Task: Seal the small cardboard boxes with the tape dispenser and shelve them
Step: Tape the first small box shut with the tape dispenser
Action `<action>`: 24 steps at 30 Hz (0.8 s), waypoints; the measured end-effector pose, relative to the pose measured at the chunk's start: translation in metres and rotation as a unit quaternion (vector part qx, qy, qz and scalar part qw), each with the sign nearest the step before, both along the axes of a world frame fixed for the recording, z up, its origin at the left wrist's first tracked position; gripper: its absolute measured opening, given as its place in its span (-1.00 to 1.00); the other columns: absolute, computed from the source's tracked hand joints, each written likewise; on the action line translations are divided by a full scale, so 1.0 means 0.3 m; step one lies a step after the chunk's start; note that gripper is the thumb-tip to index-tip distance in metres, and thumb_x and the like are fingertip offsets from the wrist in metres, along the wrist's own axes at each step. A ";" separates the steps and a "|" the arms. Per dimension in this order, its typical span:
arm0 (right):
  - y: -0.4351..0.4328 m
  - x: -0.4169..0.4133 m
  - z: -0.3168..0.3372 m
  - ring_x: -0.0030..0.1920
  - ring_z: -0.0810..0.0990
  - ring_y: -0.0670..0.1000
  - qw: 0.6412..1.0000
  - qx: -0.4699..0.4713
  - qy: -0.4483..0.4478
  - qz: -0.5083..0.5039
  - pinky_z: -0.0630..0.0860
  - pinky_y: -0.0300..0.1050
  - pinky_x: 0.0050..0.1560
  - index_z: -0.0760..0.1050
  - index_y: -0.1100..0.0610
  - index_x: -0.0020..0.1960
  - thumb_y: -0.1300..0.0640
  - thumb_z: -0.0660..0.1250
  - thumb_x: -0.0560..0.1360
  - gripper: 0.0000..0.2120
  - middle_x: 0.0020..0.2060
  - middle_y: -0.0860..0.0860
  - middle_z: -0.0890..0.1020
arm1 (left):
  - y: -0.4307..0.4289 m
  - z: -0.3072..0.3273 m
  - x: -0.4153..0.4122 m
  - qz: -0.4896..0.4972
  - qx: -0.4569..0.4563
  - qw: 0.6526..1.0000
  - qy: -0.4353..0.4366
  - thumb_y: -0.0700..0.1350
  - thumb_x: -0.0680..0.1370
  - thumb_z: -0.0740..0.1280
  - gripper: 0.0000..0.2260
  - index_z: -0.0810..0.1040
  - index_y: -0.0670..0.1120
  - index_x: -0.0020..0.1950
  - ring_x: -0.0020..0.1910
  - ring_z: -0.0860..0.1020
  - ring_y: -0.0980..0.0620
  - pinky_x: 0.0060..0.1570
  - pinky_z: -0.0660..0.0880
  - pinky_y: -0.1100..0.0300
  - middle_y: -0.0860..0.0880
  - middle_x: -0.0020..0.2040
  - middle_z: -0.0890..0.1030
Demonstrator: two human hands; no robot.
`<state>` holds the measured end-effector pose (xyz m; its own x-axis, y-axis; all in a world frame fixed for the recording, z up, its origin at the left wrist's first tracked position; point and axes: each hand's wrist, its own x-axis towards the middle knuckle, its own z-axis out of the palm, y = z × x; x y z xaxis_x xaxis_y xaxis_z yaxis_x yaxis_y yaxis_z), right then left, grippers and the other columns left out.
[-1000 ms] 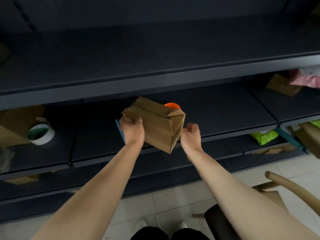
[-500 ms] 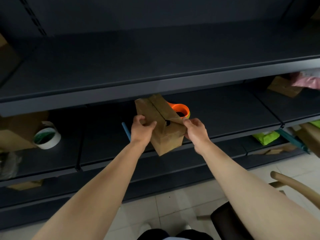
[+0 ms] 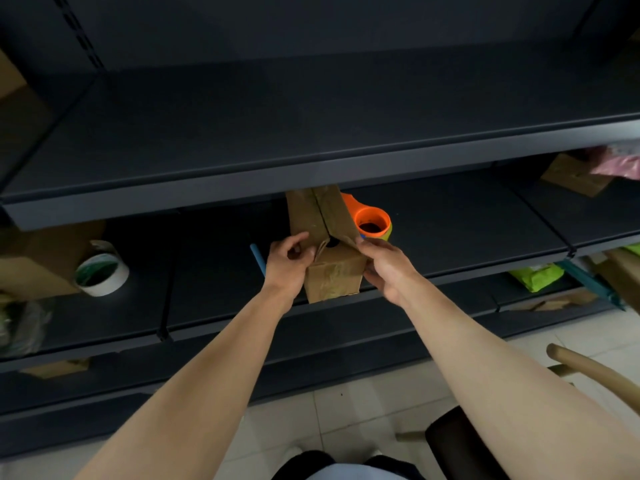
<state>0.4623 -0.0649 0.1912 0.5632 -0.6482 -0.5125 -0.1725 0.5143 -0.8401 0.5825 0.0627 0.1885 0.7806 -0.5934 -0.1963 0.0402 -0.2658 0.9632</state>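
At the front edge of the middle shelf (image 3: 467, 230), I see the small cardboard box (image 3: 334, 275) turned from its tilt of a second ago, so the seam between its closed flaps now faces me. The left hand (image 3: 289, 261) curls round one side and the right hand (image 3: 388, 268) pinches the other. The orange tape dispenser (image 3: 372, 223) lies just behind, untouched; I judge taping comes next.

Box (image 3: 331, 276) matt brown cardboard, scuffed; dispenser (image 3: 371, 220) glossy orange plastic; shelf (image 3: 242, 181) matt dark metal.
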 end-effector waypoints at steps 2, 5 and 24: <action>0.003 0.002 0.005 -0.26 0.70 -0.13 1.000 -0.003 0.001 0.008 0.54 -0.30 -0.40 0.55 0.06 0.04 0.12 0.43 0.48 -0.85 -0.25 -0.07 0.72 | 0.003 -0.001 -0.002 0.008 -0.015 1.000 0.024 -0.13 0.53 0.37 -0.71 0.52 0.13 0.21 0.16 0.43 0.12 -0.09 0.40 0.44 0.03 0.26 0.38; 0.004 0.003 0.007 -0.22 0.70 -0.13 1.000 -0.009 -0.001 0.020 0.54 -0.31 -0.36 0.56 0.06 0.07 0.13 0.46 0.46 -0.80 -0.18 -0.06 0.72 | 0.006 -0.001 -0.002 0.014 -0.025 0.998 0.050 -0.15 0.51 0.39 -0.69 0.52 0.15 0.19 0.19 0.46 0.10 -0.12 0.44 0.43 0.01 0.29 0.40; 0.005 0.028 0.002 0.01 0.62 0.01 0.982 -0.163 0.066 0.062 0.56 -0.07 0.03 0.48 0.11 0.26 0.16 0.44 0.47 -0.62 0.04 0.02 0.65 | -0.014 -0.001 -0.031 0.013 0.020 0.999 -0.027 -0.09 0.43 0.46 -0.68 0.47 0.15 0.11 0.07 0.44 0.08 -0.05 0.43 0.30 -0.01 0.24 0.34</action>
